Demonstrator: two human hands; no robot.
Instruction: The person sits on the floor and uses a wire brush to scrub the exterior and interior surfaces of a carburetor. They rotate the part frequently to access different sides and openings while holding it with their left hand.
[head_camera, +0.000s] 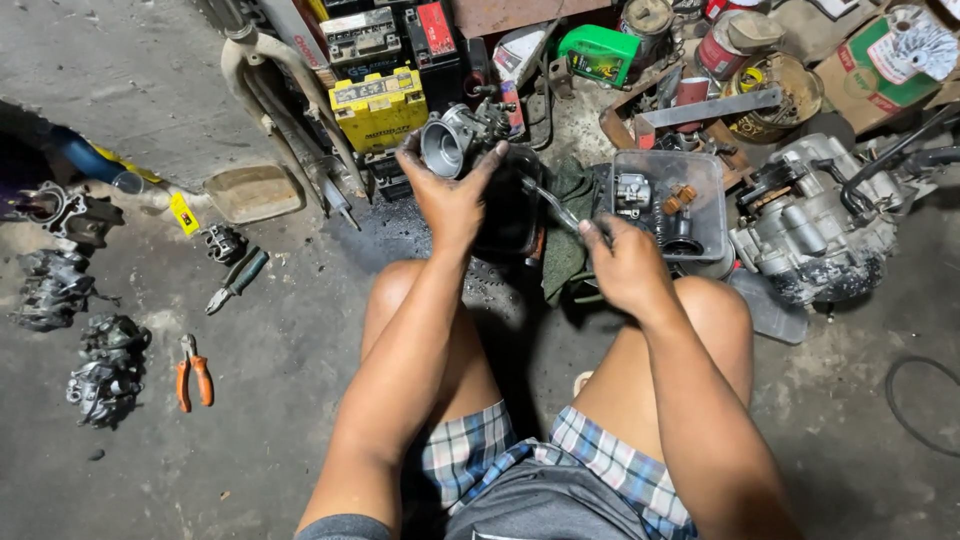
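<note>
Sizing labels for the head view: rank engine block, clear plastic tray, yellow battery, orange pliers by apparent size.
1. Engine block, largest.
2. Clear plastic tray.
3. Yellow battery.
4. Orange pliers, smallest.
Tray and battery lie farther from the camera than the pliers, so true sizes may differ; block versus tray is close.

**What I can't make out from here**

My left hand (450, 195) covers the near side of the carburetor (462, 135), so I can't see my grip on it. The tool (553, 203) in my right hand (622, 262) is hidden past its thin end. The black tray (510, 215) beneath sits in shadow. The hose (915, 395) runs off the right edge.
</note>
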